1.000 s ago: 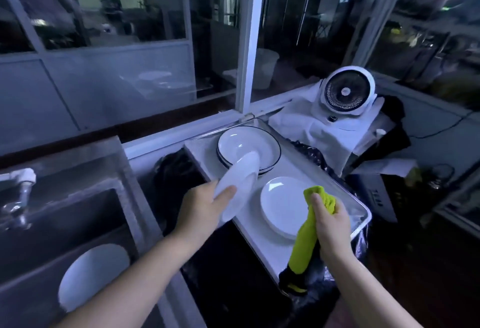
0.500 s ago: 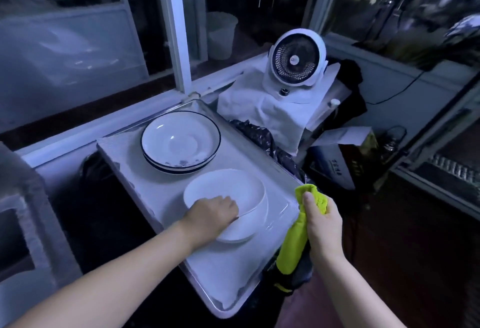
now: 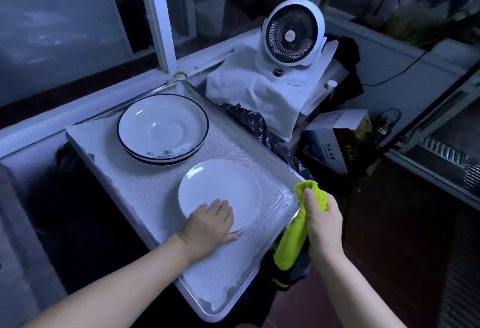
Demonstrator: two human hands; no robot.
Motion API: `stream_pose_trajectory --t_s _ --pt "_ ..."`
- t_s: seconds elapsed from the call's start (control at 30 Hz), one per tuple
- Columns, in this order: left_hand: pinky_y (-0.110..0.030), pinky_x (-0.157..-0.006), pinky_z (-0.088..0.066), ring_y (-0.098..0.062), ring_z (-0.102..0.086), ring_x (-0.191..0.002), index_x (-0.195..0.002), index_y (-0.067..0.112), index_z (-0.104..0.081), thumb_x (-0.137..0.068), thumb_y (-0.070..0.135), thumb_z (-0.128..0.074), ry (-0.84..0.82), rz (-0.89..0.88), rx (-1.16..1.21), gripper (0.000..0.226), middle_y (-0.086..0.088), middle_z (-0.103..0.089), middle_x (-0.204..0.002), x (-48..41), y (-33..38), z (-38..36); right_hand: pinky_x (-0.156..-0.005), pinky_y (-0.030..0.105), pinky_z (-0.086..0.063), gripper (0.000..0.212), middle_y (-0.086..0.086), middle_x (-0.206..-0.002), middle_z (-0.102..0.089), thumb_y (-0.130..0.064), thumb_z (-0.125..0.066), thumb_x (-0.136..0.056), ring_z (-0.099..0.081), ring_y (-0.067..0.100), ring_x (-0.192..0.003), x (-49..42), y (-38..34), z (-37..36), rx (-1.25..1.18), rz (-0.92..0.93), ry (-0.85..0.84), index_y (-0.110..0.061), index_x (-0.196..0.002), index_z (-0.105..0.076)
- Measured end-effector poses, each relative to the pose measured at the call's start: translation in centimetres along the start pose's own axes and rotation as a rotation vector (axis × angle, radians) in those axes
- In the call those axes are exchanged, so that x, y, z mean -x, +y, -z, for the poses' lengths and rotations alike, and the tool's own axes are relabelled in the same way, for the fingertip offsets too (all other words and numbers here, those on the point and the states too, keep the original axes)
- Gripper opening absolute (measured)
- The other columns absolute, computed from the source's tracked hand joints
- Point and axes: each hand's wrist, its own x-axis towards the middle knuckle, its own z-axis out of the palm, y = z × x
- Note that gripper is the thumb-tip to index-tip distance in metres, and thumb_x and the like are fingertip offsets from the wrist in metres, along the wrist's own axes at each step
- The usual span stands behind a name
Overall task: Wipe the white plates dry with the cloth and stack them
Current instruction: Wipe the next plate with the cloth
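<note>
Head view: tray (image 3: pixel 104 166) lined with a white mat, set below a window. Plate (image 3: pixel 220 190), plain white, lies flat on the near half of the tray; a second rim shows just under its near edge, so it is judged to sit on at least one other white plate. Left hand (image 3: pixel 211 221) holds the near rim of the plate, fingers bent on top, thumb at the edge. Right hand (image 3: pixel 322 220) hangs just off the right side of the tray, fingers clamped round the cloth (image 3: pixel 296 244), which hangs down from the fist. Cloth and plate are apart. Rimmed plates (image 3: pixel 162 129), dark-edged, stand stacked on the far half of the tray; fan (image 3: pixel 293 34) stands beyond. Progress: this plate is stacked; release is pending. Whether more plates remain cannot be told.
</note>
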Motion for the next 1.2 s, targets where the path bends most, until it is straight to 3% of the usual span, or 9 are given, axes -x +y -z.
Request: stream_pose_trajectory --t_s 0.1,0.3,0.4,0.5,0.6,0.7,0.9,1.07,1.2 --pt "-0.022 -0.062 -0.054 -0.017 -0.071 -0.082 -0.086 0.012 -0.077 -0.057 0.076 -0.07 -0.014 0.035 0.03 0.071 -0.005 -0.074 -0.092 -0.1 0.6 -0.5 -0.063 0.024 -0.046 0.005 -0.007 -0.081 -0.064 -0.028 -0.066 -0.089 -0.059 0.005 -0.071 -0.3 0.3 -0.3 0.022 0.007 -0.011 -0.025 -0.088 -0.062" --pt "-0.025 -0.065 -0.053 -0.018 -0.068 -0.084 -0.094 0.012 -0.075 -0.06 0.075 -0.067 -0.099 0.113 0.125 0.072 -0.004 -0.072 -0.097 0.1 0.9 -0.9 -0.06 0.028 -0.05 0.008 -0.011 -0.066 -0.063 -0.028 -0.069 -0.084 -0.058 0.008 -0.062 -1.0 0.4 -2.7 0.148 0.042 -0.113 -0.024 -0.083 -0.062" --pt "-0.026 -0.073 -0.053 -0.018 -0.068 -0.087 -0.096 0.012 -0.075 -0.056 0.071 -0.073 -0.08 0.199 0.198 0.071 -0.003 -0.071 -0.099 0.7 1.0 -0.7 -0.06 0.022 -0.047 0.011 -0.019 -0.063 -0.063 -0.029 -0.069 -0.084 -0.056 0.004 -0.06 -1.6 -0.1 -5.6 0.224 0.116 -0.207 -0.028 -0.081 -0.059" --pt "-0.034 -0.085 -0.042 -0.024 -0.068 -0.091 -0.095 0.01 -0.074 -0.05 0.061 -0.082 -0.042 0.37 0.262 0.069 -0.007 -0.071 -0.103 2.2 0.5 -0.1 -0.085 0.036 -0.045 0.021 -0.012 -0.1 -0.066 -0.029 -0.064 -0.089 -0.059 0.011 -0.096 -2.2 -0.3 -8.9 0.406 0.302 -0.329 -0.029 -0.109 -0.059" --pt "-0.037 -0.087 -0.052 -0.03 -0.067 -0.101 -0.105 0.007 -0.072 -0.04 0.059 -0.087 -0.099 0.631 0.329 0.085 -0.013 -0.068 -0.115 4.0 -0.3 0.4 -0.111 0.037 -0.018 0.06 0.008 -0.153 -0.028 -0.039 -0.047 -0.097 -0.024 0.027 -0.138 -2.4 1.4 -11.4 1.057 0.473 -0.533 -0.017 -0.149 -0.027" --pt "-0.04 -0.088 -0.053 -0.031 -0.064 -0.11 -0.12 0.003 -0.064 -0.044 0.056 -0.089 -0.165 0.855 0.452 0.096 -0.014 -0.062 -0.126 5.0 -0.7 0.7 -0.116 0.042 -0.001 0.068 0.007 -0.161 0.003 -0.046 -0.032 -0.1 -0.001 0.028 -0.147 -2.0 3.3 -12.9 1.349 0.589 -0.545 -0.018 -0.154 -0.002" --pt "-0.032 -0.071 -0.058 -0.025 -0.072 -0.087 -0.108 -0.001 -0.068 -0.027 0.058 -0.091 -0.135 0.93 0.451 0.102 -0.01 -0.073 -0.102 5.0 -0.5 0.6 -0.118 0.039 0.001 0.065 0.004 -0.162 -0.002 -0.042 -0.032 -0.101 0.001 0.025 -0.148 -1.9 3.4 -17.3 1.23 0.85 -0.705 -0.018 -0.154 -0.003" --pt "-0.039 -0.08 -0.056 -0.028 -0.07 -0.089 -0.111 -0.004 -0.065 -0.028 0.063 -0.088 -0.117 0.978 0.397 0.108 -0.012 -0.07 -0.103 5.5 -0.4 0.3 -0.117 0.045 -0.02 0.059 0.002 -0.157 -0.025 -0.04 -0.036 -0.098 -0.021 0.026 -0.146 -0.1 3.9 -17.5 1.06 1.14 -0.973 -0.019 -0.152 -0.024" --pt "-0.041 -0.085 -0.053 -0.03 -0.067 -0.093 -0.116 -0.005 -0.063 -0.029 0.057 -0.09 -0.116 1.004 0.38 0.11 -0.014 -0.068 -0.106 5.5 -0.3 0.5 -0.115 0.046 -0.023 0.055 0.003 -0.154 -0.034 -0.032 -0.052 -0.096 -0.028 0.028 -0.143 0.6 4.2 -15.6 0.959 1.184 -1.146 -0.018 -0.147 -0.038"
